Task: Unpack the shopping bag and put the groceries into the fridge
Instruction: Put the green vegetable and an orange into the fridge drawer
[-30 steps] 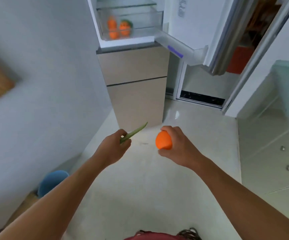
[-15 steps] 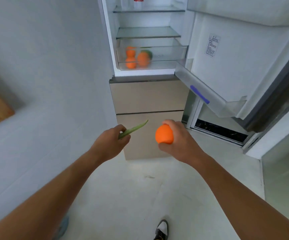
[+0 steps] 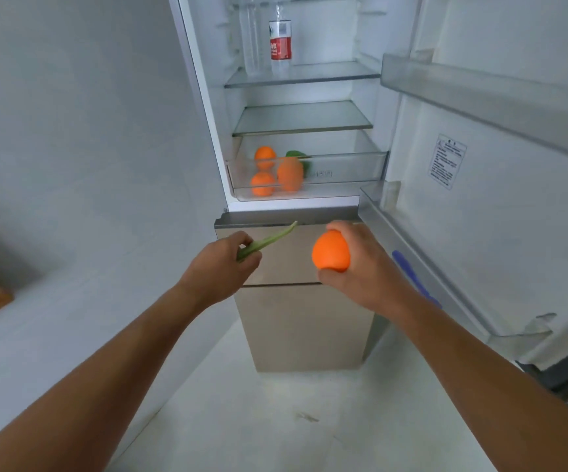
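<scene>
Open fridge (image 3: 204, 137) at 12 o'clock, door (image 3: 500, 212) swung out toward 2 o'clock. Two glass shelves, the upper bearing two bottles (image 3: 279, 42) at its left. Clear drawer (image 3: 343, 172) below the shelves, holding three orange fruits (image 3: 262, 183) and something green (image 3: 296, 155) at its left end; right end bare.

Right hand (image 3: 367, 267) at centre, just right of 6 o'clock from the drawer: fingers curled round an orange (image 3: 330, 251), thumb beneath, fingertips over the top. Probably firm, moderately heavy, smooth-skinned and apt to roll once released; whole-hand cupping around the widest part suits it, with release low on the drawer floor rather than a drop.

Left hand (image 3: 223, 267) just left of centre, closed in a pinch on a green stalk (image 3: 267, 239), tip pointing toward 2 o'clock. Apparently light, thin and bendable, likely to snap or bruise under a hard squeeze; hold near the thicker base, as here, gives best control. Both items well short of the drawer.
</scene>
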### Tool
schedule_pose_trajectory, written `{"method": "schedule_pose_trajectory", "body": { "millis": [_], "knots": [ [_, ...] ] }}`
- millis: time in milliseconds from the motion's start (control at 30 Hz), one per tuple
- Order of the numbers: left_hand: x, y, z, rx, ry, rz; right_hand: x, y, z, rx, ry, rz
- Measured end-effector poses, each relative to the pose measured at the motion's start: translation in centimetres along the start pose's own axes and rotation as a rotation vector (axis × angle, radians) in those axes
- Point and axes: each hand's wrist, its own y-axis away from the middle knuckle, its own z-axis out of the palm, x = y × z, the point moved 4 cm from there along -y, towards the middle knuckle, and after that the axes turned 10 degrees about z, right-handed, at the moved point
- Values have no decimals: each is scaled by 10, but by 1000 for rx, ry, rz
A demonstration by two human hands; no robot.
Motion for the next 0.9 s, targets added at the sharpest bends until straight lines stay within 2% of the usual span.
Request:
{"method": "schedule_pose_trajectory", "body": {
  "millis": [300,667,900],
  "knots": [
    [-16,-113,-18,33,5,102,-9,-98,-13,83,45,-3],
    [-59,-275,-46,-40,-28,289,-30,-249,-8,136,116,16],
    [-67,-365,-32,-102,-71,396,-26,-300,-6,211,139,81]
  ]
}}
